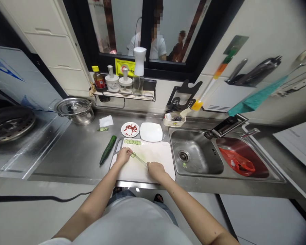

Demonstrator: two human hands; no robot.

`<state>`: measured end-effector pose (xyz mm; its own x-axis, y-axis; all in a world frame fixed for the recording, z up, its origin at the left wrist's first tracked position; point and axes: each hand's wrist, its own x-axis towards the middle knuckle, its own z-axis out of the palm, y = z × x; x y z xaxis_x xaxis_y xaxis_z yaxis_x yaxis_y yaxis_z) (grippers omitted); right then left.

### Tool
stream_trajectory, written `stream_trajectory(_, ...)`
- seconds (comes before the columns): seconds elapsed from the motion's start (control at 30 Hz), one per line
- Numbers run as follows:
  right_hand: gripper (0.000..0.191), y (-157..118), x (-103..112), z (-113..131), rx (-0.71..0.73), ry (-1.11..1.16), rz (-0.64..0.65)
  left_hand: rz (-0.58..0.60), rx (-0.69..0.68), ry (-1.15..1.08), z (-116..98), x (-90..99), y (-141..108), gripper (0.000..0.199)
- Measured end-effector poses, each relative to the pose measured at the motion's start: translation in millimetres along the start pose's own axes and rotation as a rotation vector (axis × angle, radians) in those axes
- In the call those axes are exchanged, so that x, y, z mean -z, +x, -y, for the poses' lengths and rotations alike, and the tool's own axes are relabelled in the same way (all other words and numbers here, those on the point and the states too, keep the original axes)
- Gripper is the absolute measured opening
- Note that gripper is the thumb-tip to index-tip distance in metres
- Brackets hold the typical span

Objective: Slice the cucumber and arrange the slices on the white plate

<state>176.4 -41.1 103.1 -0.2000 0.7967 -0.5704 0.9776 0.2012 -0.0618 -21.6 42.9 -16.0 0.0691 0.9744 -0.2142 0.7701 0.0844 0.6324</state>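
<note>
My right hand (pixel 156 171) is wrapped round the handle of a knife (pixel 140 160), whose blade points up and left over the white cutting board (pixel 158 154). At the blade's tip is a thin cucumber slice (pixel 133 154). My left hand (pixel 124 155) is beside that slice with its fingers pinched together; what they hold, if anything, is too small to tell. A row of several cucumber slices (pixel 132 142) lies along the board's upper left edge. Left of the board rests a whole dark green cucumber (pixel 108 150).
Behind the board are a plate of chopped red pieces (pixel 131 129) and a bare white plate (pixel 151 132). A lidded steel pot (pixel 78 110) stands back left, near a white tissue (pixel 106 121). To the right, a double sink (pixel 197 151) holds a red bag (pixel 237 161).
</note>
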Motion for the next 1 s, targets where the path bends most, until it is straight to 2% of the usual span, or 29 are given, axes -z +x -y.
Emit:
stream_trajectory(0.37, 0.031, -1.7, -1.6, -4.5, 0.006, -0.059, -0.067, -0.019, 0.003, -0.017, -5.2, 3.2, -4.0, 0.015)
stream_trajectory(0.6, 0.033, -5.2, -9.2, -18.5, -0.01, -0.02, -0.039, -0.025, -0.038, 0.008, -9.2, 4.4, -7.8, 0.015)
stream_trajectory(1.0, 0.031, -28.4, -16.8, -27.6, -0.06, 0.061, 0.016, -0.13, -0.167, 0.097, -14.3, -3.3, -28.2, 0.027)
